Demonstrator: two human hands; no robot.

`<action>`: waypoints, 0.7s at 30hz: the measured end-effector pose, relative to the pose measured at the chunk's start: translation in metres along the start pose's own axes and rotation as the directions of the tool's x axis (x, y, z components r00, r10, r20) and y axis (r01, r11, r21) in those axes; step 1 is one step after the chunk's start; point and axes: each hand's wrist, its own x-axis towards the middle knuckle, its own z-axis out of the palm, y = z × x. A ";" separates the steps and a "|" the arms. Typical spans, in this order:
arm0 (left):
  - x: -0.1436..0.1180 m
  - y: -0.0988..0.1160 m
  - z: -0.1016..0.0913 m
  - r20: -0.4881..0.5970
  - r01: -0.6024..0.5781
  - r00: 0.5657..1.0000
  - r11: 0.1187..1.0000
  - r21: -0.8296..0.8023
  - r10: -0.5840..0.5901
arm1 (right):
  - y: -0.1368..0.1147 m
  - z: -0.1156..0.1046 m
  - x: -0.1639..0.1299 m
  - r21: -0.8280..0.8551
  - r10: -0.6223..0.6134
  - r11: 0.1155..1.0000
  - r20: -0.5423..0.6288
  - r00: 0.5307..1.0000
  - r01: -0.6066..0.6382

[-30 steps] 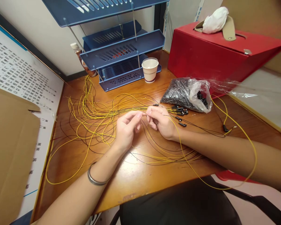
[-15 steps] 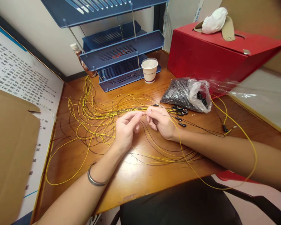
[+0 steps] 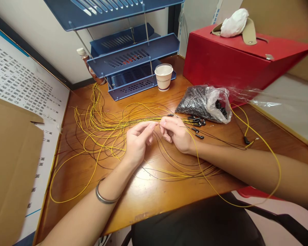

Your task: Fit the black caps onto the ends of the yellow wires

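Above the wooden table my left hand (image 3: 138, 140) and my right hand (image 3: 178, 136) face each other, fingertips nearly touching. Thumb and index finger of each are pinched together on thin wire. A long yellow wire (image 3: 280, 167) runs from beside my right hand, loops over my right forearm and hangs past the table edge. The exact spot pinched is too small to make out. Behind my fingers lies a bundle of yellow and dark wires (image 3: 110, 127), ending at the right in several black plug-like ends (image 3: 200, 122). More loose wires (image 3: 169, 175) curve beneath my hands.
A plastic bag (image 3: 195, 100) of black parts lies right of the bundle, before a red box (image 3: 220, 61). A paper cup (image 3: 163, 80) stands by the blue shelf rack (image 3: 133, 56), a bottle (image 3: 86, 63) behind it. Cardboard (image 3: 12, 164) borders the left; a black chair (image 3: 195, 222) sits below.
Almost nothing differs. Both hands keep the same pinch in the same place, and the view has shifted very slightly.
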 end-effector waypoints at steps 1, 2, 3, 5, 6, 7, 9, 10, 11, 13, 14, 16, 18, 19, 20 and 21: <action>0.000 0.000 0.000 0.000 -0.001 1.000 1.000 0.001 0.001 | 0.000 0.000 0.000 0.001 -0.002 1.000 -0.001 1.000 0.002; 0.000 0.000 0.000 0.000 -0.002 1.000 1.000 0.002 0.002 | 0.000 0.000 0.000 0.002 -0.003 1.000 -0.002 1.000 0.003; -0.001 0.000 0.000 -0.003 -0.002 1.000 1.000 0.004 0.002 | 0.000 0.000 0.000 0.001 -0.004 1.000 -0.004 1.000 0.004; -0.001 0.001 0.000 -0.013 0.002 1.000 1.000 0.005 -0.002 | 0.000 0.000 0.000 -0.005 -0.003 1.000 -0.008 1.000 0.002; -0.001 0.001 0.001 -0.017 0.005 1.000 1.000 -0.001 -0.005 | 0.000 0.000 -0.001 -0.007 -0.001 1.000 -0.009 1.000 0.001; -0.001 0.003 0.001 -0.017 0.007 1.000 1.000 -0.012 -0.007 | 0.000 0.000 -0.001 -0.007 0.000 1.000 -0.012 1.000 0.000; -0.001 0.005 0.003 -0.007 0.002 1.000 0.999 -0.048 -0.002 | -0.001 0.000 0.000 -0.005 0.000 1.000 -0.016 1.000 0.000; -0.001 0.007 0.004 -0.004 -0.005 1.000 0.998 -0.068 0.005 | -0.001 0.001 0.000 -0.003 -0.001 1.000 -0.018 1.000 0.001; -0.001 0.008 0.005 -0.004 -0.014 1.000 0.996 -0.086 0.014 | -0.001 0.001 0.000 -0.002 -0.004 1.000 -0.020 1.000 0.004; -0.001 0.009 0.006 -0.015 -0.029 1.000 0.994 -0.106 0.027 | -0.001 0.001 0.000 -0.004 -0.006 1.000 -0.028 1.000 0.006; 0.000 0.010 0.006 -0.019 -0.032 0.999 0.993 -0.110 0.030 | -0.001 0.002 0.000 -0.006 -0.006 1.000 -0.032 0.999 0.006; 0.000 0.010 0.006 -0.019 -0.028 0.999 0.993 -0.112 0.026 | -0.001 0.002 0.000 -0.013 -0.003 1.000 -0.034 0.999 0.003; 0.001 0.009 0.005 -0.010 -0.009 1.000 0.994 -0.112 0.008 | -0.001 0.002 0.000 -0.024 0.002 1.000 -0.029 1.000 -0.003; 0.001 0.009 0.005 -0.005 0.004 1.000 0.994 -0.111 -0.004 | 0.000 0.002 0.000 -0.028 0.004 1.000 -0.026 1.000 -0.005; 0.000 0.009 0.005 0.001 0.017 1.000 0.994 -0.109 -0.017 | 0.000 0.002 0.000 -0.031 0.006 0.999 -0.024 1.000 -0.006; 0.000 0.010 0.006 0.004 0.029 1.000 0.994 -0.106 -0.028 | -0.001 0.002 -0.001 -0.033 0.006 0.999 -0.023 1.000 -0.007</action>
